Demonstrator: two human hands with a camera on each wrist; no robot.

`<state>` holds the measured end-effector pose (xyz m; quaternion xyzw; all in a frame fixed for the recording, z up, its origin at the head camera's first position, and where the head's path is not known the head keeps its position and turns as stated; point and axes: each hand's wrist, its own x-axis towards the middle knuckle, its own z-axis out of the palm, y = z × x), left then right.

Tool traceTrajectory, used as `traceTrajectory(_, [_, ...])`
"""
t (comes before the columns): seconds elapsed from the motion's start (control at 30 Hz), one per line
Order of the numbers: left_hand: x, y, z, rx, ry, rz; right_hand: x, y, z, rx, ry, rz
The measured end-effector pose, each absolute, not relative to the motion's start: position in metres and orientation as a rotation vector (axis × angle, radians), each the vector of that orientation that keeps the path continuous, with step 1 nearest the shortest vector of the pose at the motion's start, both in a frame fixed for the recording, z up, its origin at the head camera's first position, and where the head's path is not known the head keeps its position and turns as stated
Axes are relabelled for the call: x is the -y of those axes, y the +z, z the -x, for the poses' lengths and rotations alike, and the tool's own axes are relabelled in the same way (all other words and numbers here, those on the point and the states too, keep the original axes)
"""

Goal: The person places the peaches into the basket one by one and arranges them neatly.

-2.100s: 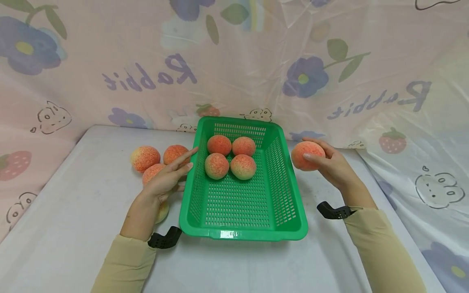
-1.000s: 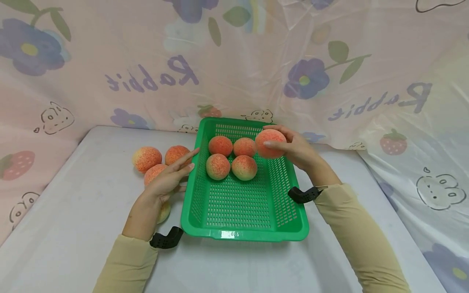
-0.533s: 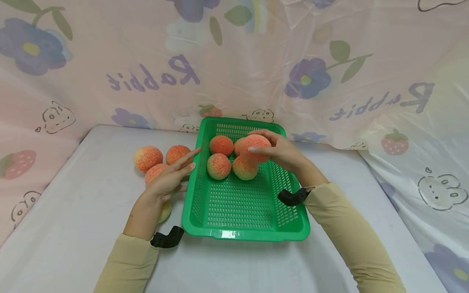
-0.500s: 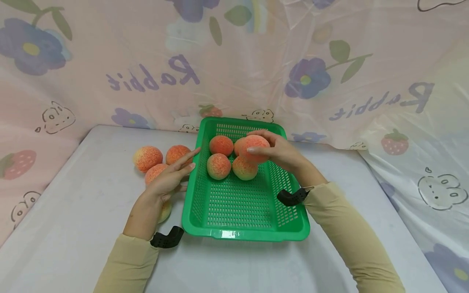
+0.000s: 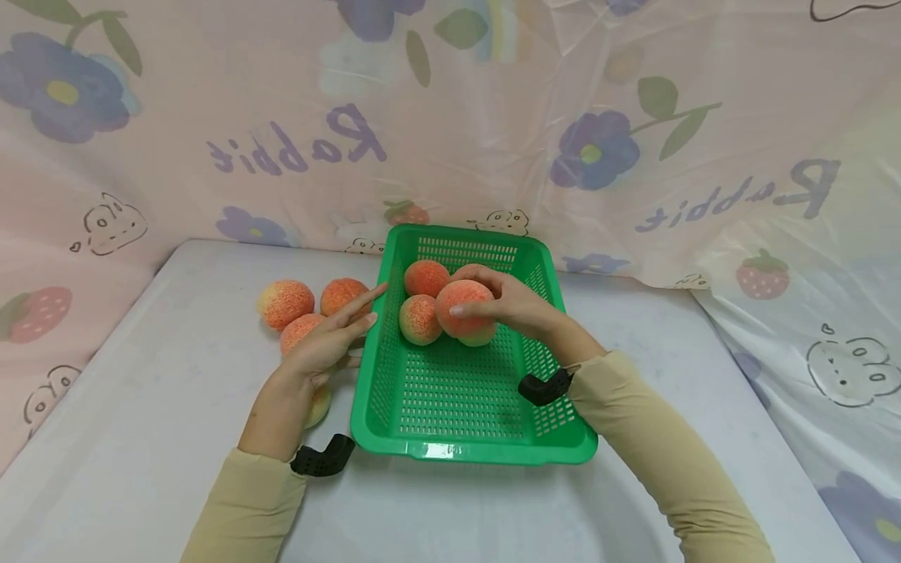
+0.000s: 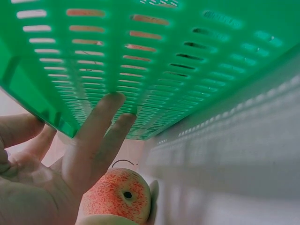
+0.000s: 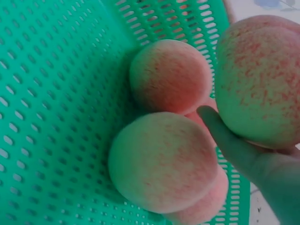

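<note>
In my head view, the right hand (image 5: 519,303) grips a speckled peach (image 5: 461,297), thumb on its near side, above the fruit in the green basket (image 5: 457,399); I cannot tell whether it touches what lies beneath. The basket stands on the white tabletop (image 5: 176,375), its far end close to the far edge. Inside, four peaches (image 5: 421,319) sit together in the far half, the right-hand two partly hidden behind the held fruit and hand. The left hand (image 5: 320,348) has its fingers extended and its grip unclosed; my left wrist view shows fingertips at the basket's perforated left wall. Between the basket and the tabletop's left edge lie loose peaches (image 5: 285,305): three grouped toward the far edge, a fourth nearer, partly hidden by the left arm. Printed cloth (image 5: 450,156) rises beyond the far edge.
</note>
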<state>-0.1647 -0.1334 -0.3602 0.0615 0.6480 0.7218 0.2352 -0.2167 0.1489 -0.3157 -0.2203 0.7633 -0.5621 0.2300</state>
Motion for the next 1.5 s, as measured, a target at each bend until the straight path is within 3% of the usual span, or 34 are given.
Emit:
traceTrajectory(0.87, [0.135, -0.36, 0.165, -1.788, 1.97, -0.191, -0.112, -0.34, 0.207, -2.034, -1.017, 0.77])
traceTrajectory(1.5, [0.135, -0.362, 0.166, -1.769, 1.983, -0.205, -0.106, -0.34, 0.199, -2.087, -0.947, 0.729])
